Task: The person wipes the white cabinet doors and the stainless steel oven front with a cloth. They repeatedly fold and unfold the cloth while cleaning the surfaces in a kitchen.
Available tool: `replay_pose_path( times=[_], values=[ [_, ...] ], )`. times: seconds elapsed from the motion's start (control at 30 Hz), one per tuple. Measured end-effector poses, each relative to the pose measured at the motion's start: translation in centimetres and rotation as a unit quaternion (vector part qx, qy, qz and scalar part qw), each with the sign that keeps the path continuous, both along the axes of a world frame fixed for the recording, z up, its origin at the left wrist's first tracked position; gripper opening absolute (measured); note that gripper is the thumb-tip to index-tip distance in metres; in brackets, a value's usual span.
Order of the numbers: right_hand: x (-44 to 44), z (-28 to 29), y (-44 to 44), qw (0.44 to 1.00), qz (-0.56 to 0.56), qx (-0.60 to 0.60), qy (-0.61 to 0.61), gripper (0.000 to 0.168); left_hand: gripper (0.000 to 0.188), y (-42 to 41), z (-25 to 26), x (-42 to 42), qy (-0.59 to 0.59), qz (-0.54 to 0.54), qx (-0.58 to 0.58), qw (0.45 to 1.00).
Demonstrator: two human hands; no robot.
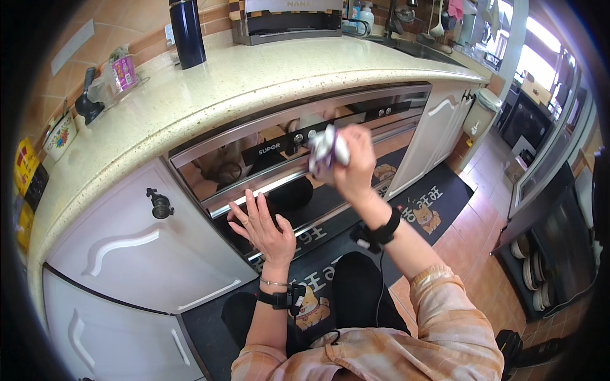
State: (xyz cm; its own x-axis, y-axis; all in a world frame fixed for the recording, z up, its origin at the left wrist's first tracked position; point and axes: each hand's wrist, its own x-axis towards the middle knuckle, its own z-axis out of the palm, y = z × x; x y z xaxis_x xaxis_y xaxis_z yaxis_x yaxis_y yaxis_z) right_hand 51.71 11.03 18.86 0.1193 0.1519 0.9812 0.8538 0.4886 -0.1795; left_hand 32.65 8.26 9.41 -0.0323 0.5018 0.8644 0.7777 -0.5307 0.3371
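My right hand point(355, 159) grips a bunched white and purple cloth point(328, 151), blurred, in front of the control strip of a built-in Supor appliance point(267, 151) with a glossy dark front. Round knobs point(298, 138) show just left of the cloth. Spread-fingered and holding nothing, my left hand point(264, 228) is at the metal edge of the lower dark panel; whether its fingertips touch is not certain. Both wrists wear black straps. The shiny front reflects parts of the surroundings.
Above the appliance runs a speckled stone countertop point(228, 85) bearing a dark blue bottle point(188, 35). White cabinet doors point(124, 247) flank the appliance, the left one with a dark metal knob point(159, 204). A dark mat point(205, 314) lies underneath me. Bowls stand in a rack point(512, 281) at right.
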Motion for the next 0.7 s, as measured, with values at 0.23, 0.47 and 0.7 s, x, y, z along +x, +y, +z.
replay_pose_path(
  times=[0.23,0.47,0.7],
  values=[
    [-2.8,2.8,0.1,0.994,-0.009,-0.005,-0.11,0.046,0.069,-0.2,0.5,0.3,0.005,0.007,-0.01,1.0],
    [1.7,4.7,1.2,0.996,-0.067,0.016,0.052,0.03,0.07,-0.5,0.9,0.0,0.006,-0.004,-0.011,1.0],
    [-5.6,5.4,0.0,0.995,-0.004,-0.005,-0.095,0.046,0.07,-0.3,0.7,0.4,-0.012,0.0,-0.013,1.0]
  ],
)
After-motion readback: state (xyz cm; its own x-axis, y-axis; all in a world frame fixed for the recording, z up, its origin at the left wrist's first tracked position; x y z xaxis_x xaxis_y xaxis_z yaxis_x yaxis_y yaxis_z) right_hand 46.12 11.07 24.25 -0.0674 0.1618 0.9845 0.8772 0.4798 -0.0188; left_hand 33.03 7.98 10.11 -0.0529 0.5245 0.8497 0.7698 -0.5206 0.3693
